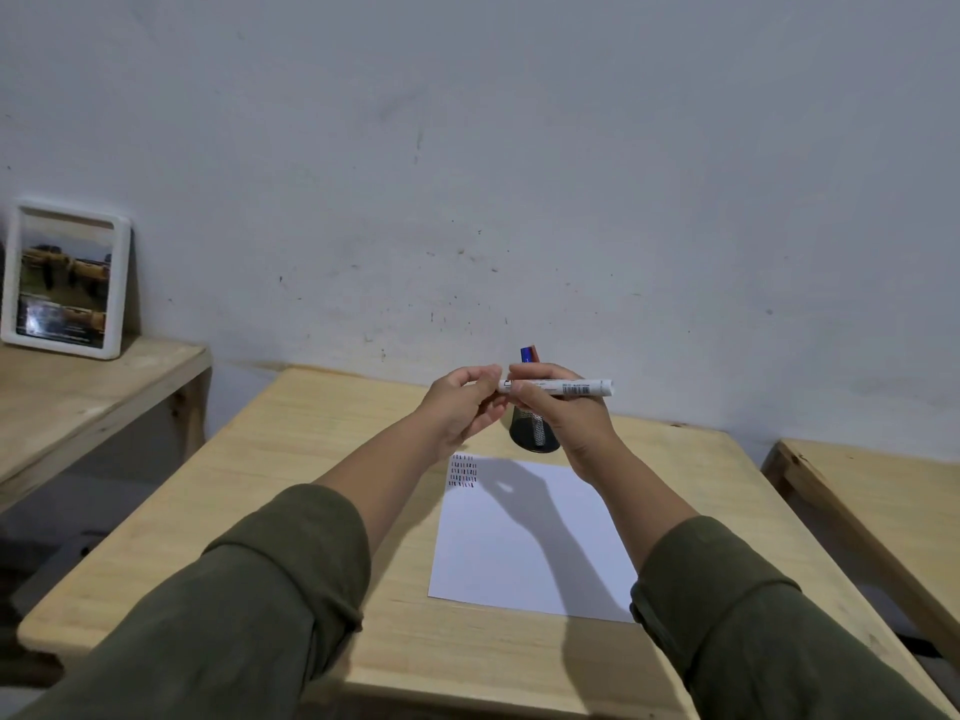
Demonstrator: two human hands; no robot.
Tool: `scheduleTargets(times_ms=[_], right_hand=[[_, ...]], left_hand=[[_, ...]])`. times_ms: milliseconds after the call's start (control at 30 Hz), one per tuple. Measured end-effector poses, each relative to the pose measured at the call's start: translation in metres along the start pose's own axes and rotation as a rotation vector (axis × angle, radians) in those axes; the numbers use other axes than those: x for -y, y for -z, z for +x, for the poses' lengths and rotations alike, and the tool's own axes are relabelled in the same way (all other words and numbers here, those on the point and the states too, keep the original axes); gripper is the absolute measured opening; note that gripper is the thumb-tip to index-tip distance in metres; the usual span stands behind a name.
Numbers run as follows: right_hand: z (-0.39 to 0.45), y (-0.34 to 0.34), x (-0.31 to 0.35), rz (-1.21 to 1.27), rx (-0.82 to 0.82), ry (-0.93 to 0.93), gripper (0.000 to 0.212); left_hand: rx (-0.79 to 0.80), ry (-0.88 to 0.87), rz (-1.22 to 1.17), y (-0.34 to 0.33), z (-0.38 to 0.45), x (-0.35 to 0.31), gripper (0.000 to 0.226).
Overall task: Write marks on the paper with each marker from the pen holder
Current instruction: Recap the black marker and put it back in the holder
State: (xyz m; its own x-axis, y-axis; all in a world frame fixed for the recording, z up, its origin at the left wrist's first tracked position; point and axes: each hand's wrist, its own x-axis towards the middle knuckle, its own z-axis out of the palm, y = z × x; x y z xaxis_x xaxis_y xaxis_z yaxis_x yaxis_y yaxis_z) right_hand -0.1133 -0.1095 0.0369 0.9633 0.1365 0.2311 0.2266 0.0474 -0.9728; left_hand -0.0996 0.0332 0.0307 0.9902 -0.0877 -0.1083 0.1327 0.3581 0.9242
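I see my right hand (pixel 563 415) gripping a white marker (pixel 558 387) level above the mesh pen holder (pixel 535 433); my left hand (pixel 460 402) pinches its left end. The paper (pixel 524 543) lies just before the holder, bare wooden table (pixel 291 485) to its left.

White marker (pixel 571 388) level, above marked paper (pixel 524 543).

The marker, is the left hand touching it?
Touching. The head view shows the left hand closed over one end of the marker, while the right hand grips its barrel.
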Motion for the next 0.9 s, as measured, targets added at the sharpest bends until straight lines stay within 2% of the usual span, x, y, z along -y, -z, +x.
scheduleTargets(times_ms=[100,233,400,633,900], right_hand=[[-0.004,-0.001,-0.001,-0.051,0.033,0.003,0.019],[-0.006,0.005,0.000,-0.021,0.061,-0.037,0.031],[-0.005,0.010,-0.005,0.021,0.068,-0.095,0.026],[0.005,0.017,-0.012,-0.230,-0.023,-0.083,0.019],[0.039,0.045,-0.013,-0.585,-0.087,-0.007,0.018]], left_hand=[[-0.028,0.030,-0.045,0.002,0.001,-0.002,0.020],[-0.154,-0.044,-0.072,0.009,0.008,-0.009,0.029],[-0.234,-0.170,0.001,0.010,0.013,-0.019,0.036],[-0.093,-0.309,0.207,-0.011,0.016,-0.018,0.025],[0.063,-0.382,0.419,-0.030,0.054,-0.026,0.039]])
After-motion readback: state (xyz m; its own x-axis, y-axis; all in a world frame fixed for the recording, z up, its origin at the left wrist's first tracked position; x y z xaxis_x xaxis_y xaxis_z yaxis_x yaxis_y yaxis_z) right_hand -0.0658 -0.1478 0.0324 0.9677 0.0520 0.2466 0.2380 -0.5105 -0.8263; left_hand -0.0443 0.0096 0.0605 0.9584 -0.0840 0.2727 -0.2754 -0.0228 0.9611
